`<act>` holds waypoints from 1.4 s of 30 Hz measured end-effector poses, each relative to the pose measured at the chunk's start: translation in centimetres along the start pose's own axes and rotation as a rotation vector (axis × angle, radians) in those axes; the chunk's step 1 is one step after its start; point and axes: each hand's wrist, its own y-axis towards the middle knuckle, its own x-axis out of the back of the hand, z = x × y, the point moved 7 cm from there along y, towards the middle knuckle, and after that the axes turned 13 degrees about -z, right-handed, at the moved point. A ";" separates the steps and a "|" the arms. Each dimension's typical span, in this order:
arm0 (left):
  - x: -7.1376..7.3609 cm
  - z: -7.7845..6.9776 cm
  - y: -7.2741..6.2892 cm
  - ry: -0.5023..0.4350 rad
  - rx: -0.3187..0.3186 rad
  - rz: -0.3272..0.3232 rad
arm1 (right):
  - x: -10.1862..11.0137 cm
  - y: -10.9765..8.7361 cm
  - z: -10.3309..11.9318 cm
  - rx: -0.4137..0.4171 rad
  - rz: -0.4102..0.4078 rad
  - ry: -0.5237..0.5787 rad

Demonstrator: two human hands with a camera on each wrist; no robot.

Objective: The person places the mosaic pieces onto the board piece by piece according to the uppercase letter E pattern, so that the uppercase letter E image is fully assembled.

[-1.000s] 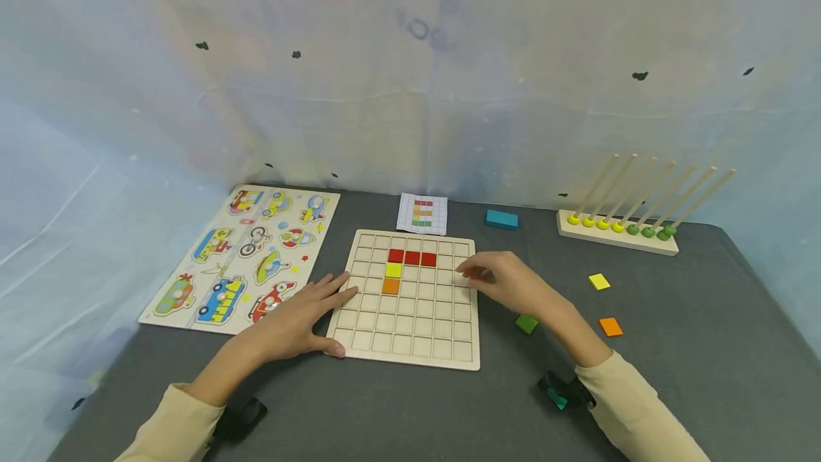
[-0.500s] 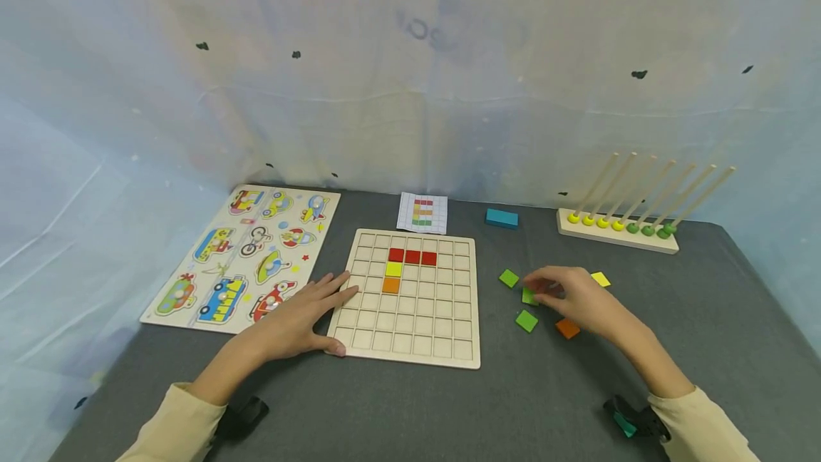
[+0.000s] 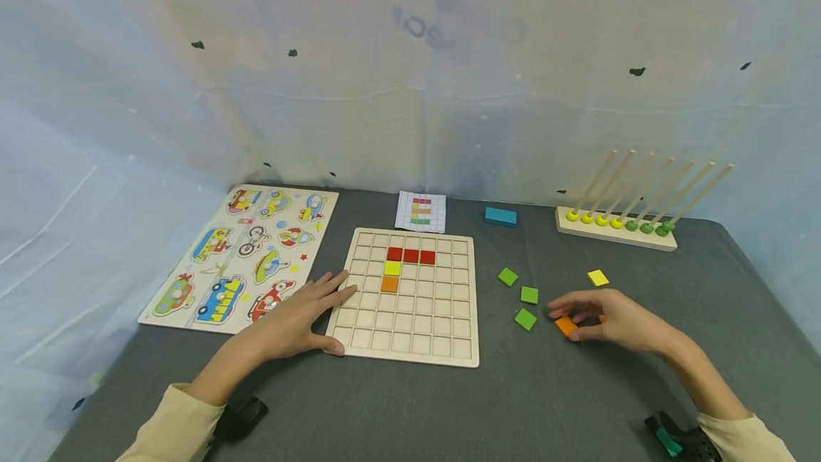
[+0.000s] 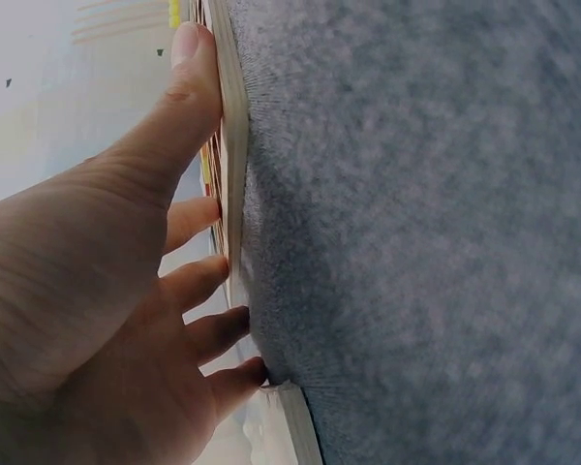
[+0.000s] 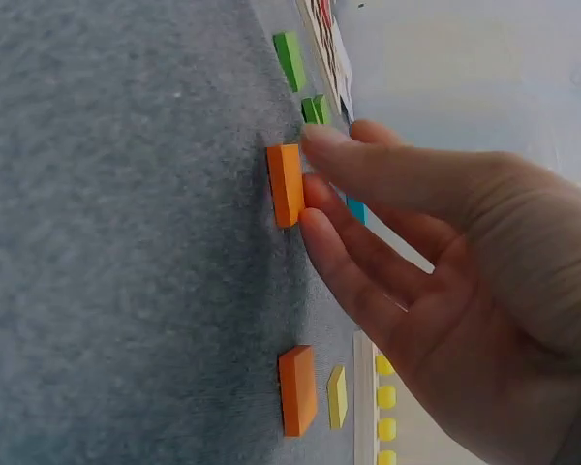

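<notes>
My left hand (image 3: 301, 316) rests on the left edge of a wooden grid board (image 3: 420, 323), thumb at the near corner and fingers spread over the side. In the left wrist view that hand (image 4: 126, 262) lies along the board's edge (image 4: 234, 145). Red tiles (image 3: 411, 256), a yellow tile (image 3: 393, 269) and an orange tile (image 3: 390, 284) sit in the grid. My right hand (image 3: 618, 319) is low over a loose orange tile (image 3: 565, 326), thumb and fingers around it with a gap between them. In the right wrist view, fingertips are right at this tile (image 5: 286, 186).
Three green tiles (image 3: 529, 295) lie between board and right hand. Another orange tile (image 5: 297, 390) and a yellow tile (image 3: 598, 278) are nearby. Behind stand a pattern card (image 3: 439, 199), a blue block (image 3: 500, 217) and a bead-peg stand (image 3: 616, 232). A vehicle puzzle (image 3: 234, 262) lies left.
My right hand has moved right and towards me, from the board past the green tiles to the loose orange tile. The left hand stays on the board.
</notes>
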 end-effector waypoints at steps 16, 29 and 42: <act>0.1 -0.1 -0.1 -0.006 0.004 -0.002 | 0.0 0.6 0.7 0.053 -0.163 -0.222; 0.0 0.0 0.0 0.001 0.004 -0.001 | 0.4 1.6 1.1 -0.005 -0.158 -0.240; 0.1 -0.1 0.1 -0.005 0.003 -0.006 | 0.5 4.3 3.9 0.063 -0.173 -0.248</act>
